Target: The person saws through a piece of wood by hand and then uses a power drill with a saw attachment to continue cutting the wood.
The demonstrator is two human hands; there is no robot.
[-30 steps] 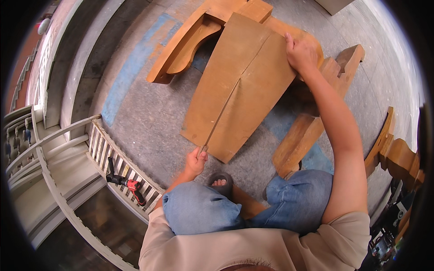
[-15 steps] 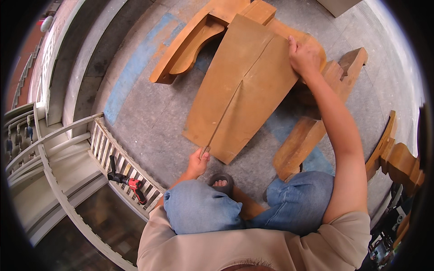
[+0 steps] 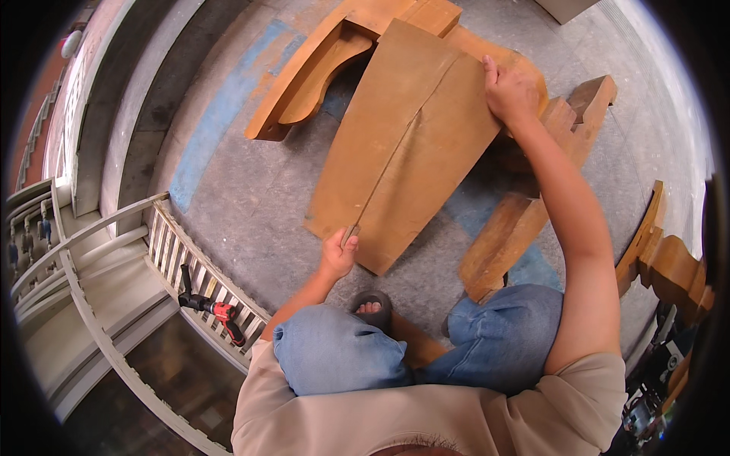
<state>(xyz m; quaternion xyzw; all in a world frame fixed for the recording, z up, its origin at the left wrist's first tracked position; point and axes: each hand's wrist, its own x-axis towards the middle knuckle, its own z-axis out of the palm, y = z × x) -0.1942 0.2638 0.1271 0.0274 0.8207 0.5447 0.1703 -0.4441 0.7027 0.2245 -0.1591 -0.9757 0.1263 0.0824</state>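
So I was squatting on the concrete floor (image 3: 251,205) with a big wooden panel (image 3: 403,144) laid out in front of my knees. My left hand (image 3: 338,254) was closed around the near bottom edge of it, pinching what looked like a thin blade or strip that ran up the panel's centre seam, hard to tell exactly. My right hand (image 3: 511,91) was curled over the panel's far right edge, gripping it. Just beyond that hand sat a curved wooden frame piece (image 3: 312,76), and right of my right forearm a carved wooden beam (image 3: 525,205). Off to the left of my left hand, a red cordless drill (image 3: 209,308) lay by the white railing (image 3: 175,251).
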